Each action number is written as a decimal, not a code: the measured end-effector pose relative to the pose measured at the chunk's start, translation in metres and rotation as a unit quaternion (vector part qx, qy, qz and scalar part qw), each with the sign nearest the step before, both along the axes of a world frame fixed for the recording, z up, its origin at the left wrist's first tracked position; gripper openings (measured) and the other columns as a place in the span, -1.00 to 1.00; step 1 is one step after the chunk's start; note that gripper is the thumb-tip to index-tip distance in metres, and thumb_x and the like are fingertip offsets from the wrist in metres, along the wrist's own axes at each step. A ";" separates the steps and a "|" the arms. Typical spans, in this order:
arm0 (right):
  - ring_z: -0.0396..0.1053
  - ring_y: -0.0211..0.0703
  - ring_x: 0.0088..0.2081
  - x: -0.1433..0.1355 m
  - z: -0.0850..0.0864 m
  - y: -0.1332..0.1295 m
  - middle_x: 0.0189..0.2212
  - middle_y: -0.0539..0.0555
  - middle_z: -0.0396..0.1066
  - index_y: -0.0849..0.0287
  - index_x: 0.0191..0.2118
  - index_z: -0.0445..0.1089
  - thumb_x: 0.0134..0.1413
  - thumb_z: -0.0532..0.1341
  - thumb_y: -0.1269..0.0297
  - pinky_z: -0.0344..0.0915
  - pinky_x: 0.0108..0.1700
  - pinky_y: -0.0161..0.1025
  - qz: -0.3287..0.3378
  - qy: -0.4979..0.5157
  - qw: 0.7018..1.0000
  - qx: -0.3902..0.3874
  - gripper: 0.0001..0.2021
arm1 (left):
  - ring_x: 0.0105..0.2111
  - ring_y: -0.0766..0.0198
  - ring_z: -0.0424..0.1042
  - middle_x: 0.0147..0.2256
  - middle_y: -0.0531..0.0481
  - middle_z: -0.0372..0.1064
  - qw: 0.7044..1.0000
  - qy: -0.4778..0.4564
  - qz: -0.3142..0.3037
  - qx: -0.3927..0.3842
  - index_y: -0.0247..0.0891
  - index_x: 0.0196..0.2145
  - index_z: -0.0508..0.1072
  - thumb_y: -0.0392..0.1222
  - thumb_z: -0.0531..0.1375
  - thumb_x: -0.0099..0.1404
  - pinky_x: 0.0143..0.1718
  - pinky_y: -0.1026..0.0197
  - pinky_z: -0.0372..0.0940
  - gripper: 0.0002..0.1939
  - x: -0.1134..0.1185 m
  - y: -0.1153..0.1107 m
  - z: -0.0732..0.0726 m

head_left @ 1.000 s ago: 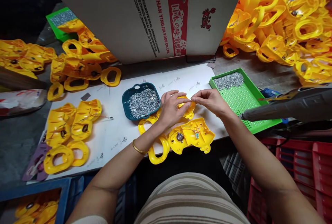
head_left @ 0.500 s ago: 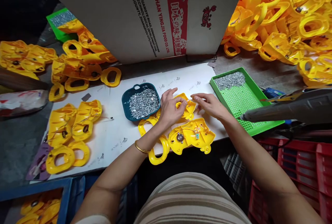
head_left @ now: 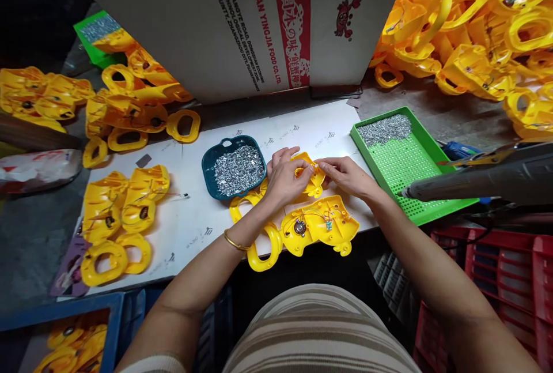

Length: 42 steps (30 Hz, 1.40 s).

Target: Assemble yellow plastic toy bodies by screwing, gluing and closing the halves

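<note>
My left hand [head_left: 287,176] rests over the left part of a yellow plastic shell [head_left: 317,181], beside the dark teal tray [head_left: 210,185] of small metal screws. Its thumb and forefinger are pinched together over the shell; anything between them is too small to make out. My right hand [head_left: 345,174] is at the shell's right edge, fingertips closed together, their contents hidden. Nearer my body lies a second yellow shell [head_left: 311,220] with a round speaker, thin wires and a small circuit board. Yellow rings [head_left: 275,246] lie left of it, partly under my left forearm.
A green perforated tray [head_left: 415,165] with screws stands right, a dark bar [head_left: 458,185] reaching over it. Yellow shells [head_left: 103,194] lie on the left. A large carton [head_left: 173,27] stands behind, yellow parts [head_left: 466,67] heaped at back right. Blue [head_left: 114,327] and red crates [head_left: 536,281] flank me.
My right hand has moved slightly left and down, its fingertips closing in on the shell's edge. My left hand has barely shifted. The whole view has tilted slightly.
</note>
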State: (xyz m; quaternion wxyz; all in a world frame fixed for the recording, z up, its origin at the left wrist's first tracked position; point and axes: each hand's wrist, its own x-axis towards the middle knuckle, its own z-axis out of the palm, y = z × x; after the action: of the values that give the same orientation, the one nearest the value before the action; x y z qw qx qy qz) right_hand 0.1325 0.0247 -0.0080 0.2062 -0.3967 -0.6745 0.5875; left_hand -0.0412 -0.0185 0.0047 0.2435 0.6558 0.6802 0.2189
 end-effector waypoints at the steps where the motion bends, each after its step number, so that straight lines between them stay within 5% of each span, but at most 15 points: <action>1: 0.42 -0.19 -0.45 0.000 -0.001 0.000 -0.49 0.05 0.42 0.21 -0.29 0.46 0.16 0.10 -0.09 0.37 -0.32 -0.26 -0.003 0.006 1.000 -0.004 -0.57 | 0.22 -0.08 0.06 0.16 -0.03 0.28 1.000 -0.002 -0.001 0.002 -0.14 -0.41 0.53 -0.14 0.19 0.28 0.18 -0.32 -0.05 -0.85 0.000 0.001 0.000; 8: 0.36 -0.30 -0.52 -0.006 0.001 0.005 -0.51 0.04 0.40 0.23 -0.40 0.40 0.08 0.16 -0.16 0.26 -0.54 -0.39 -0.013 0.013 0.995 -0.093 -0.53 | 0.13 -0.06 0.20 0.03 0.01 0.40 1.000 -0.016 -0.006 -0.020 -0.12 -0.42 0.52 -0.17 0.17 0.29 0.11 -0.29 0.05 -0.85 0.000 0.004 0.005; 17: 0.25 -0.40 -0.60 -0.017 0.003 0.005 -0.57 -0.02 0.31 0.25 -0.40 0.37 0.09 0.27 0.17 0.19 -0.60 -0.43 -0.078 0.062 0.974 -0.204 -0.77 | 0.06 -0.03 0.29 0.05 -0.01 0.37 1.000 -0.018 -0.016 -0.004 -0.10 -0.37 0.54 -0.15 0.18 0.28 0.05 -0.28 0.14 -0.86 -0.002 0.004 -0.001; 26: 0.31 -0.35 -0.55 -0.009 0.001 0.007 -0.44 0.09 0.43 0.23 -0.31 0.43 0.03 0.30 0.05 0.29 -0.54 -0.39 -0.045 0.075 0.973 -0.215 -0.70 | -0.28 0.17 0.49 -0.24 0.02 0.53 0.997 -0.053 -0.041 0.034 -0.10 -0.32 0.52 -0.07 0.26 0.19 -0.17 0.07 0.36 -0.88 -0.013 0.010 0.009; 31: 0.35 -0.30 -0.46 -0.005 0.010 0.010 -0.40 0.11 0.46 0.21 -0.31 0.45 0.02 0.32 0.07 0.31 -0.50 -0.39 -0.060 0.063 0.974 -0.208 -0.72 | -0.10 0.20 0.48 -0.04 -0.01 0.48 0.980 -0.050 -0.176 0.078 -0.08 -0.01 0.43 -0.06 0.26 0.23 -0.06 0.15 0.34 -0.64 -0.026 0.027 0.012; 35: 0.32 -0.32 -0.45 -0.006 0.013 0.011 -0.40 0.09 0.45 0.22 -0.32 0.45 0.03 0.32 0.12 0.31 -0.48 -0.39 -0.066 0.056 0.977 -0.194 -0.76 | -0.09 0.21 0.48 -0.07 -0.05 0.50 0.956 -0.040 -0.271 0.101 -0.13 -0.04 0.50 0.02 0.19 0.30 -0.08 0.19 0.33 -0.68 -0.033 0.040 0.007; 42: 0.28 -0.36 -0.46 -0.009 0.012 0.015 -0.45 0.03 0.40 0.21 -0.38 0.44 -0.10 0.40 0.10 0.22 -0.52 -0.43 -0.093 0.094 0.971 -0.201 -0.72 | -0.13 0.21 0.48 -0.13 -0.05 0.52 0.956 -0.025 -0.269 0.115 -0.11 -0.12 0.53 0.07 0.12 0.35 -0.08 0.17 0.32 -0.69 -0.031 0.047 0.002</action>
State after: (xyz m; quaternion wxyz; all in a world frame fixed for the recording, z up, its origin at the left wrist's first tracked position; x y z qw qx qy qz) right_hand 0.1237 0.0395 0.0042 0.2391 -0.4340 -0.4804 0.7237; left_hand -0.0727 0.0286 0.0066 0.2332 0.8322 0.4430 0.2383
